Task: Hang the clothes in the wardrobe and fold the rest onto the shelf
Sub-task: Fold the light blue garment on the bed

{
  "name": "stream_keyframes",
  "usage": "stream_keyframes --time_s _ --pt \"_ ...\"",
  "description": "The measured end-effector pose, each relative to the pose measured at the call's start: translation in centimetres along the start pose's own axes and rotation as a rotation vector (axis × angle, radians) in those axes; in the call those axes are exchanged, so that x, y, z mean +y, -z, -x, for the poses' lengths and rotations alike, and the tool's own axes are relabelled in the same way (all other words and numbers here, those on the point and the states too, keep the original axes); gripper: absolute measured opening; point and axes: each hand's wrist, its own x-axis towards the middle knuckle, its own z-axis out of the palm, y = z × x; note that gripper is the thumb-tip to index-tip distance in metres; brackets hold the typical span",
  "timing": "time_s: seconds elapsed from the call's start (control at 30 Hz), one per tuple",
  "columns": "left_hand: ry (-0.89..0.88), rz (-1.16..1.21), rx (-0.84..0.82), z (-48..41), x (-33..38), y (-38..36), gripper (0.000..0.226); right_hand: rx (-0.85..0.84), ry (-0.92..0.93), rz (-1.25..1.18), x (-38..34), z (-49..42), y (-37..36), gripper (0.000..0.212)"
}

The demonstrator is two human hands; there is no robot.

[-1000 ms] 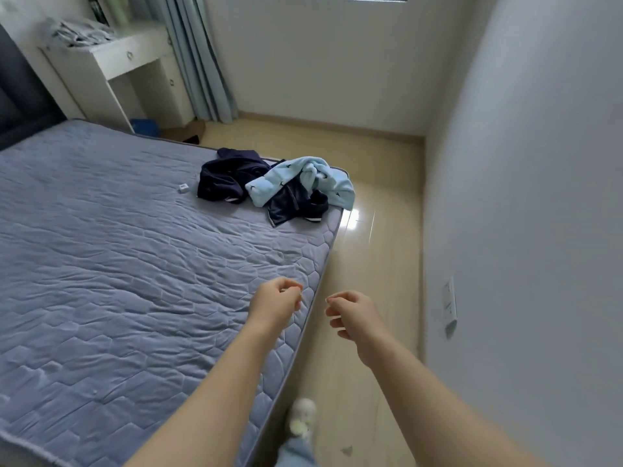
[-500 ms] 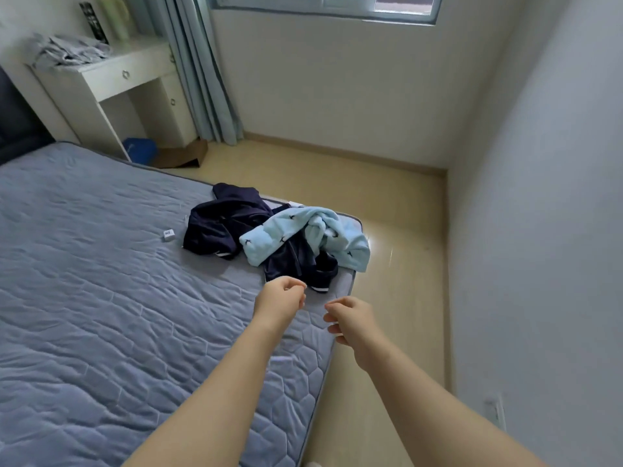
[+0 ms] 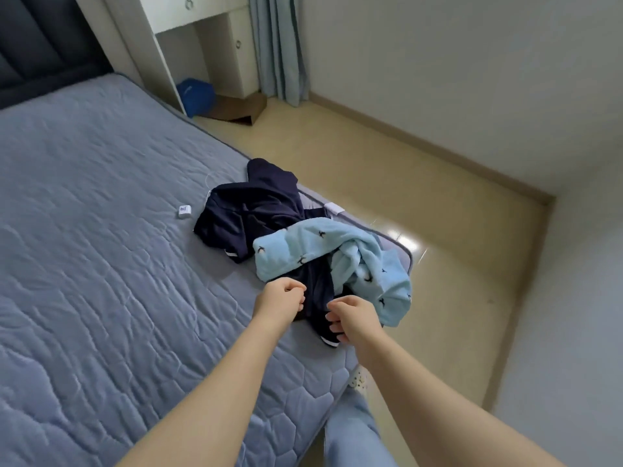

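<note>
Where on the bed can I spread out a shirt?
The mattress left of the small white box and navy clothes, back to the headboard, is bare. So is the part nearer than the left hand. The corner is crowded: light blue garment over the navy clothes.

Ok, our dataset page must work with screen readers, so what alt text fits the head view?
A person's left hand and right hand hover, fingers loosely curled and holding nothing, by navy clothes and a light blue fleece garment heaped at the corner of a grey quilted mattress.
</note>
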Motion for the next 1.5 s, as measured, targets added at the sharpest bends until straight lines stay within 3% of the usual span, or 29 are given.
stream_keyframes --time_s 0.27,0.37,0.53,0.7,0.8,0.97,1.17,1.5 --pt "0.274 0.099 0.149 -8.7 2.0 -6.8 0.024 -0.154 -0.105 0.237 -3.8 -13.7 4.3 0.017" --pt "0.321 0.049 0.137 -11.5 1.1 -9.5 0.024 -0.117 -0.107 0.282 -2.8 -18.3 5.3 0.015" --pt "0.445 -0.031 0.093 -17.2 -3.0 -13.9 0.025 -0.015 -0.116 0.425 1.0 -25.8 6.0 0.036" --pt "0.507 -0.081 0.046 -20.5 -5.9 -17.0 0.027 0.228 -0.171 0.668 3.3 -29.9 6.7 0.069" --pt "0.534 -0.086 0.005 -21.8 -7.2 -18.2 0.026 0.195 -0.224 0.673 4.5 -32.2 6.9 0.078" --pt "0.603 -0.025 -0.004 -21.3 -9.0 -18.4 0.026 0.045 -0.236 0.473 6.3 -33.9 6.9 0.069" --pt "0.644 0.019 0.068 -19.4 -8.2 -15.9 0.026 -0.011 -0.236 0.481 4.6 -33.1 6.4 0.032" --pt "0.548 0.199 0.15 -14.1 -3.2 -10.9 0.017 -0.123 -0.074 0.471 -2.8 -26.7 3.1 0.026"
